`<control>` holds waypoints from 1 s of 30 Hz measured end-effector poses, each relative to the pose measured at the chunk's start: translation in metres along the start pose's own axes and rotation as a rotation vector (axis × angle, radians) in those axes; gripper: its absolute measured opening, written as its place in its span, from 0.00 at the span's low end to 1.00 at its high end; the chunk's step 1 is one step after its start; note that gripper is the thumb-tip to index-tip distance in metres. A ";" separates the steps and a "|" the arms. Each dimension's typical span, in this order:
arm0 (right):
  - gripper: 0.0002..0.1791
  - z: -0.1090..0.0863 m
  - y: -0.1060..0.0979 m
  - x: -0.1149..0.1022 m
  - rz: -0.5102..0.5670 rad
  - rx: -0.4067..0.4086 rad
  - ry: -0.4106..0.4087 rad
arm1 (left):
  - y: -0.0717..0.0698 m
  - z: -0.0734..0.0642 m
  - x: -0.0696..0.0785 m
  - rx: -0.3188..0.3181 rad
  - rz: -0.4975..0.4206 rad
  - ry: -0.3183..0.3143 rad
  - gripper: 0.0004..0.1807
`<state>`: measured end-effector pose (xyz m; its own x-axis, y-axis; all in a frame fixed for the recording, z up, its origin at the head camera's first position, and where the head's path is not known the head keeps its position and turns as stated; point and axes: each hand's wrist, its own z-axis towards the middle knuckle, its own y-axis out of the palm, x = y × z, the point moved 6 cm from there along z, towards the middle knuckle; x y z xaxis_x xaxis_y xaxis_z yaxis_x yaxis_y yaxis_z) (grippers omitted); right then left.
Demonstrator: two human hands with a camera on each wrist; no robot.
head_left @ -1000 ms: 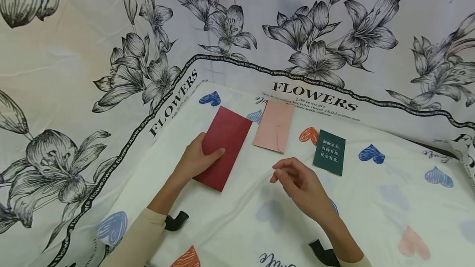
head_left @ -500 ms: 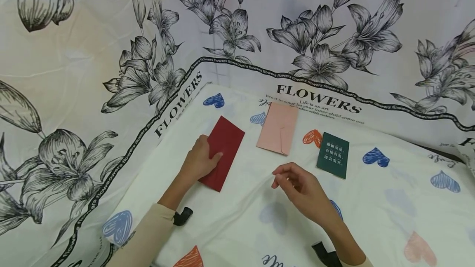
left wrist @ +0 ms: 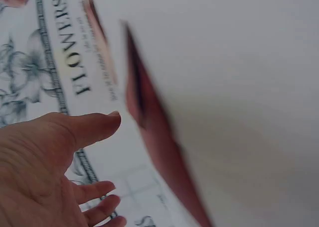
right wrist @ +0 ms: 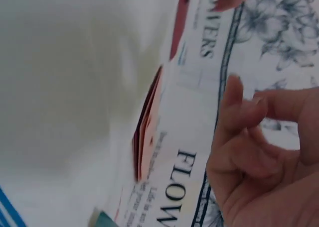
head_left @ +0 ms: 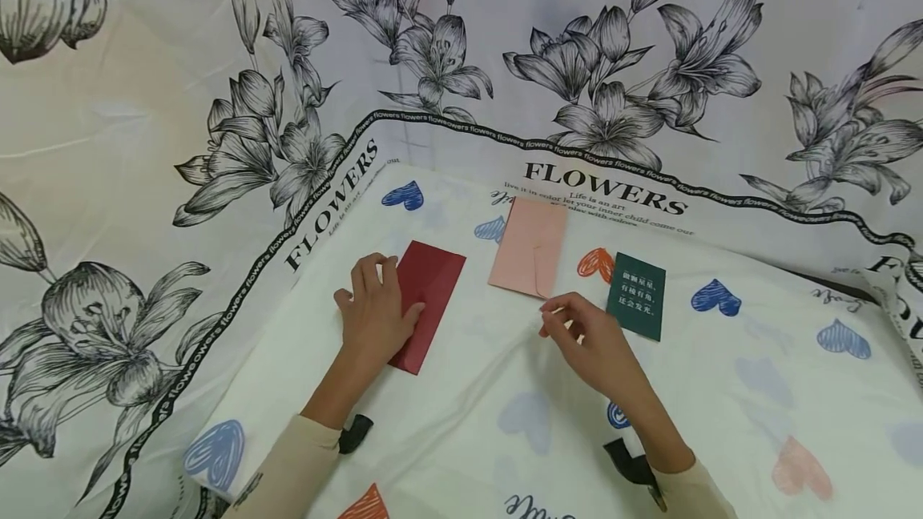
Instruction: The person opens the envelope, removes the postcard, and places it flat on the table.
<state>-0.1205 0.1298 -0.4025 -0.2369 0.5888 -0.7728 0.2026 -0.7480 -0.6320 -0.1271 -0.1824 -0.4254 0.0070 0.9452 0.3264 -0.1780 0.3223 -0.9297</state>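
Note:
A dark red envelope [head_left: 436, 287] lies flat on the cloth, left of the middle in the head view. Above and beside its left edge is my left hand [head_left: 375, 311], fingers spread and holding nothing. In the left wrist view, a gap shows between that thumb and the red envelope [left wrist: 164, 142]. A pink envelope [head_left: 530, 247] lies further right, its flap seam showing. Beyond it sits a dark green card [head_left: 637, 297] with white lettering. My right hand [head_left: 591, 343] hovers just below these two, fingers loosely bent and holding nothing.
White cloth [head_left: 461, 407] printed with hearts covers the surface, with a wrinkle running across it. A curtain [head_left: 476, 14] with black line-drawn flowers hangs behind and at the left. Black straps [head_left: 629, 463] show at both wrists.
My left hand has brought the red envelope lower and let go of it; its fingers have lifted and spread. The right hand has shifted slightly upward, towards the pink envelope.

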 end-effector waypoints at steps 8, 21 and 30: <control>0.32 0.077 -0.004 0.041 -0.264 0.144 0.165 | -0.034 -0.020 0.072 0.011 -0.211 0.143 0.37; 0.37 0.089 -0.005 0.065 -0.116 0.120 0.246 | -0.037 -0.039 0.110 -0.015 -0.402 0.078 0.31; 0.33 0.070 -0.023 0.060 0.104 0.141 0.161 | -0.026 -0.038 0.113 -0.050 -0.466 0.084 0.32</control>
<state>-0.2055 0.1613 -0.4299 -0.0648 0.5390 -0.8398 0.0807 -0.8360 -0.5428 -0.0845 -0.0817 -0.3706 0.1550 0.6994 0.6977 -0.0892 0.7132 -0.6952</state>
